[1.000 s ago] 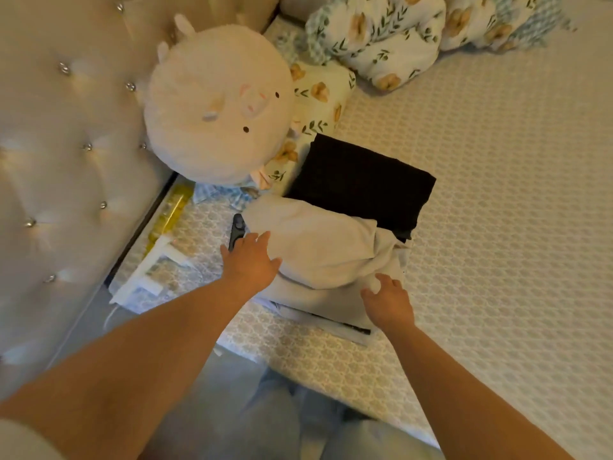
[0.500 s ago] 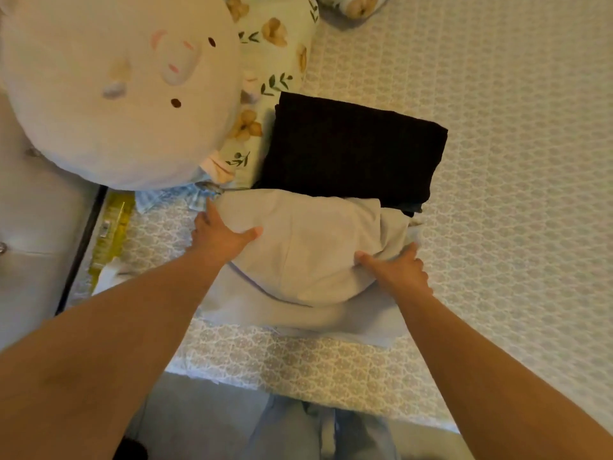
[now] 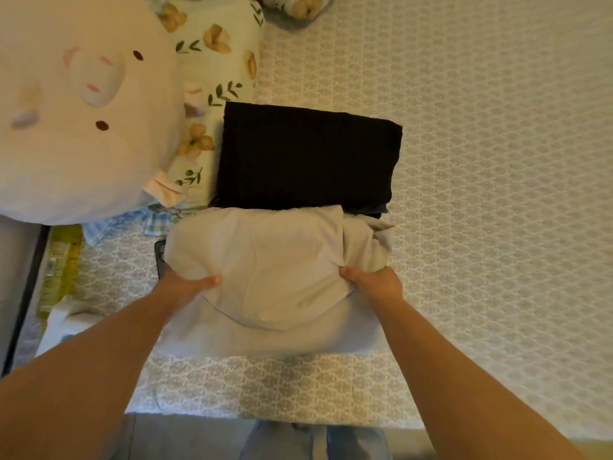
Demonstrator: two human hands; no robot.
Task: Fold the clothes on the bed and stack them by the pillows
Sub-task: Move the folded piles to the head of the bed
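Note:
A folded pale grey garment (image 3: 265, 260) lies on the bed near its front edge, on top of another pale folded piece (image 3: 282, 340). My left hand (image 3: 185, 287) grips its left side, thumb on top and fingers tucked under. My right hand (image 3: 374, 282) grips its right side the same way. Just beyond it lies a folded black garment (image 3: 305, 157), right beside a floral pillow (image 3: 215, 74). A round plush pig pillow (image 3: 76, 111) fills the upper left.
The patterned bed sheet (image 3: 497, 194) stretches to the right. A dark phone (image 3: 161, 257) peeks out beside my left hand. A yellow packet (image 3: 59, 260) and a white object (image 3: 63, 323) sit at the bed's left edge. A floral quilt (image 3: 298, 5) lies at the top.
Both hands have gone from resting on the grey garment to gripping its two sides. My view has moved closer and more directly over the stack.

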